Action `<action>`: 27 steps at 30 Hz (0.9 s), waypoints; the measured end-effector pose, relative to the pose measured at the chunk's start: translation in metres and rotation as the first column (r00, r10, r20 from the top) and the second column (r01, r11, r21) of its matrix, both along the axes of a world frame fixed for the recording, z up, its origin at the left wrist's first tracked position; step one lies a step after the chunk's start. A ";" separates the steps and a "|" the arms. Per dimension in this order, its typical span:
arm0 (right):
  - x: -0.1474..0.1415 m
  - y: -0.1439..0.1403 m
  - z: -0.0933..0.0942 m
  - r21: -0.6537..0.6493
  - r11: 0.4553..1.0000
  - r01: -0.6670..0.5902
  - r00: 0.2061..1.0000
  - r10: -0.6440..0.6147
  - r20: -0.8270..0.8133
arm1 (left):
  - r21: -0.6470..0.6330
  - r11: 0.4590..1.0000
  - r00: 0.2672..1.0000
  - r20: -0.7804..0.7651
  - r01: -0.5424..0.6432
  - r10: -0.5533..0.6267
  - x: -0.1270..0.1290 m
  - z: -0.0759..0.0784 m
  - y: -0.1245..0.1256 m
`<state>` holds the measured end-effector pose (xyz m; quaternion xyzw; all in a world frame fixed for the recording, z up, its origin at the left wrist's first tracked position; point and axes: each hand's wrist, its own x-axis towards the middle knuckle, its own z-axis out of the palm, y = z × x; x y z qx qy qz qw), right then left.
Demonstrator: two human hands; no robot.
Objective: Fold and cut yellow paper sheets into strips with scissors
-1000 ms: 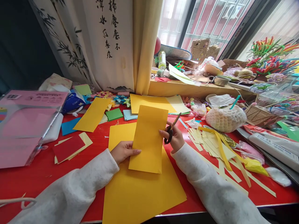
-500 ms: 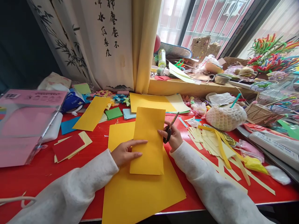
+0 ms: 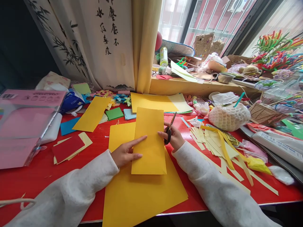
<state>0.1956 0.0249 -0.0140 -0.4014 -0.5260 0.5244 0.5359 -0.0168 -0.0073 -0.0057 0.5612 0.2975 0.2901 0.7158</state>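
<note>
Brightness: you have a well-lit scene, with colours on the red bench (image 3: 35, 176) vivid and clean.
Source: daylight reaches you through the window (image 3: 201, 19) behind the bench's far edge, washed nearly white there.
Shadows: soft; the folded yellow sheet (image 3: 149, 142) casts a faint one on the larger sheet (image 3: 142, 195) beneath.
Dark zone: your upper left stays almost black.
Glare: a sheen lies on the plastic case (image 3: 26, 123).
Distortion: straight lines bow at your edges.
Focus: sharp centrally, softer at corners.
</note>
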 end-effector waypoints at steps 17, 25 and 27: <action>-0.004 -0.004 -0.002 0.064 0.998 0.016 1.000 -0.015 -0.023 | -0.062 0.998 0.999 0.016 0.031 -0.030 0.000 0.002 -0.001; -0.007 -0.006 0.000 0.031 0.999 0.033 0.999 -0.032 -0.007 | -0.054 0.999 0.999 -0.037 0.002 -0.004 0.001 0.003 -0.004; -0.007 -0.006 0.001 0.041 0.997 0.068 0.998 -0.069 0.003 | -0.049 0.999 1.000 -0.011 -0.024 0.024 0.002 0.003 -0.003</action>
